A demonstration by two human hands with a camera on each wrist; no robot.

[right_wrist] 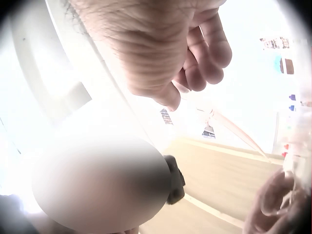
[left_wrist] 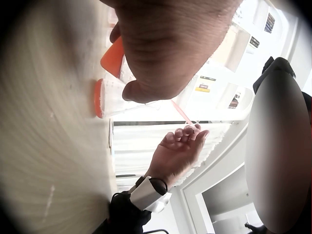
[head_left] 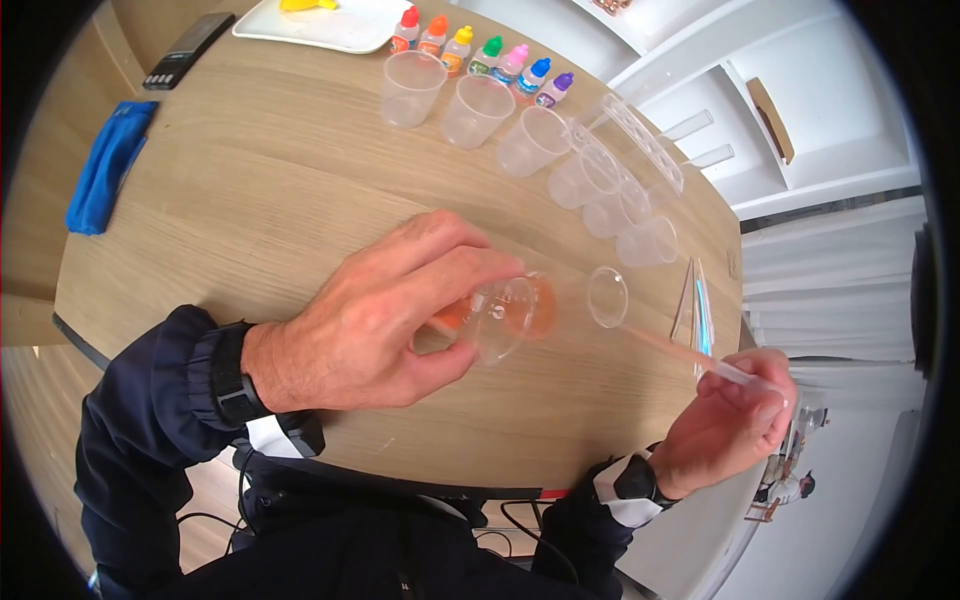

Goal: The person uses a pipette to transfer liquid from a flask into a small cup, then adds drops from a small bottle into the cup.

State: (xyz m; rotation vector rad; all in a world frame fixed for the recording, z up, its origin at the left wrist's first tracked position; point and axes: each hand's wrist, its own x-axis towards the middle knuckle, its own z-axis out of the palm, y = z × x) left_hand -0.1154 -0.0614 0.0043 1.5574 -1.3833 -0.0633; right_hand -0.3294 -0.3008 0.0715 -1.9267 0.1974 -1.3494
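Note:
My left hand (head_left: 380, 310) grips a clear glass vessel (head_left: 495, 335) with orange liquid, thumb and fingers on opposite sides. Beside it, a conical flask (left_wrist: 114, 97) stands with a shallow orange layer at its base; its round mouth (head_left: 607, 297) faces the head camera. The left wrist view shows the gripped vessel's orange liquid (left_wrist: 113, 57) lying at a slant, largely behind the hand. On the right, my right hand (head_left: 730, 420) pinches a plastic dropper (head_left: 735, 374) between thumb and fingers. Its pinkish stem points at the flask's mouth; whether the tip touches the rim, I cannot tell.
Several clear cups (head_left: 478, 112) curve along the table's far side. Behind them stand several colour bottles (head_left: 461, 52), a white tray (head_left: 320, 28) and a clear rack (head_left: 645, 145). A blue cloth (head_left: 108, 168) and a black scale (head_left: 190, 50) lie left; thin sticks (head_left: 699, 310) lie right.

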